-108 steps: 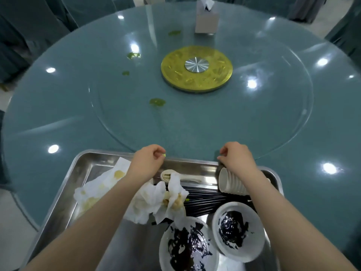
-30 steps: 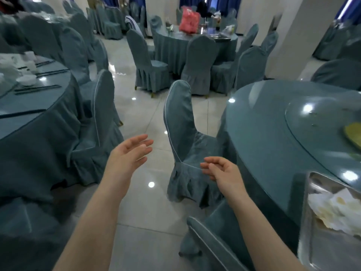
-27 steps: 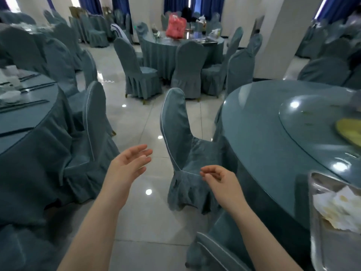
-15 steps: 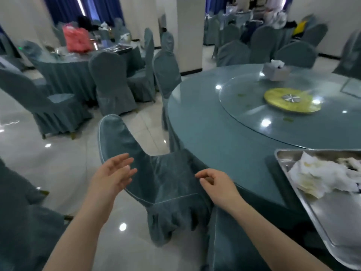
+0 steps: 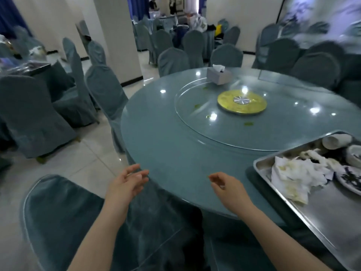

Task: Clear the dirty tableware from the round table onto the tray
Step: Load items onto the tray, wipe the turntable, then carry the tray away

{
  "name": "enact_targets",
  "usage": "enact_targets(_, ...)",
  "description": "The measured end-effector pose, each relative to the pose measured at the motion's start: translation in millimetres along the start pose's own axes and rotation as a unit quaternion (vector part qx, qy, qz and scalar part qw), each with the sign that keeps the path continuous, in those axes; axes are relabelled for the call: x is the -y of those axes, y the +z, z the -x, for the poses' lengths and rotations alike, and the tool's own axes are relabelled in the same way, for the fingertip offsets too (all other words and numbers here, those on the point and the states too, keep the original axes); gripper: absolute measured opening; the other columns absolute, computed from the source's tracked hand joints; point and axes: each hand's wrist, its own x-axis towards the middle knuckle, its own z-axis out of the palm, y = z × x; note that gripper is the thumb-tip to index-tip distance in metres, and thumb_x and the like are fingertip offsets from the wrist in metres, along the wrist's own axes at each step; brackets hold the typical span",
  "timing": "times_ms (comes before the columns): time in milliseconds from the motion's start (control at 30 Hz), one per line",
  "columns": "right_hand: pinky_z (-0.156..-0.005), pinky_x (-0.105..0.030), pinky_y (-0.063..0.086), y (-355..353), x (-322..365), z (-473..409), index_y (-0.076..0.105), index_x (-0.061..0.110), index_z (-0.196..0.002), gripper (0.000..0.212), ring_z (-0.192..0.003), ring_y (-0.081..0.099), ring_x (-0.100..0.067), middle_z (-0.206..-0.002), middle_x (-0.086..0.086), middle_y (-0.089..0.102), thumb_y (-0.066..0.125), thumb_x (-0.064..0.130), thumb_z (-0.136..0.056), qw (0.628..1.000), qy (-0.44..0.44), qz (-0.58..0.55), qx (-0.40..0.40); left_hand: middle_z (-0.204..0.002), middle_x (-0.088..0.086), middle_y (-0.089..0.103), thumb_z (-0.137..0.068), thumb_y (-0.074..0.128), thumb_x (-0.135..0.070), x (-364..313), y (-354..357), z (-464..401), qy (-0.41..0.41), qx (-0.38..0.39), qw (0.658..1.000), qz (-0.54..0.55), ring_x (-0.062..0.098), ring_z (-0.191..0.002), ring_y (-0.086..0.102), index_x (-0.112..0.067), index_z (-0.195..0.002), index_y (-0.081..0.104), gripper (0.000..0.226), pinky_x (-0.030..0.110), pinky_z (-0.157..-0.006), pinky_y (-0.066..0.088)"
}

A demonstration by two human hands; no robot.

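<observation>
Two empty hands hover at the near rim of the round table (image 5: pixel 175 153); the left hand (image 5: pixel 125 185) sits over the table's edge above a covered chair (image 5: pixel 78 222), fingers spread and loosely extended, holding nothing; the right hand (image 5: pixel 227 187) floats just over the tabletop, fingers half curled, thumb near the fingertips, also holding nothing; the steel tray (image 5: pixel 293 204) rests on the table off to the right, well loaded: crumpled stained napkins (image 5: pixel 293 175), a tipped paper cup (image 5: pixel 336 140), sauce-smeared dishes (image 5: pixel 349 178) at its far side; the dirty tableware looks to be all aboard; what stays on the table is a tissue box (image 5: pixel 218 75) and the gold turntable hub (image 5: pixel 241 102) on the glass lazy Susan (image 5: pixel 195 114), with a few green smears on the glass; my read: the clearing is about finished and this is a last sweep of the rim; to do it well, scan the whole edge, far side included, before reaching for the tray, then grip the tray on two opposite sides and keep it level so the tipped cup and dishes don't slide; as for writing: no brand, label or lettering is legible anywhere; the hub's pattern is too blurred to read
</observation>
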Motion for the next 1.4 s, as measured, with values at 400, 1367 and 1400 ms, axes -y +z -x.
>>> enact_targets(400, -0.088, -0.017, 0.038, -9, 5, -63, 0.063, 0.02, -0.119, 0.03, -0.11, 0.06, -0.012, -0.121, 0.004, 0.065, 0.055, 0.017, -0.091, 0.987, 0.123, 0.082, -0.056, -0.097, -0.004, 0.073, -0.097, 0.047, -0.007, -8, 22, -145, -0.01, 0.109, 0.993, 0.035, 0.014, -0.091, 0.067, -0.024, -0.101, 0.061, 0.022, 0.029, -0.077, 0.048)
enact_targets(1367, -0.114, -0.057, 0.007, 18, -123, -260, -0.005, 0.033, -0.151, 0.073, -0.147, -0.006, -0.013, -0.159, 0.017, -0.006, 0.031, 0.061, -0.093, 0.958, 0.099, 0.254, 0.086, -0.1, 0.008, 0.064, -0.099, 0.041, -0.003, 25, 104, -279, -0.144, 0.017, 0.987, -0.068, 0.015, -0.081, 0.06, -0.012, -0.112, 0.054, 0.021, 0.026, -0.072, 0.042)
enact_targets(1400, -0.114, -0.058, 0.003, 17, -123, -256, -0.004, 0.033, -0.151, 0.074, -0.147, -0.006, -0.013, -0.159, 0.016, -0.005, 0.03, 0.062, -0.093, 0.956, 0.105, 0.261, 0.079, -0.099, 0.006, 0.065, -0.098, 0.042, -0.004, 27, 111, -283, -0.147, 0.034, 0.986, -0.072, 0.015, -0.081, 0.061, -0.013, -0.11, 0.055, 0.02, 0.026, -0.072, 0.042)
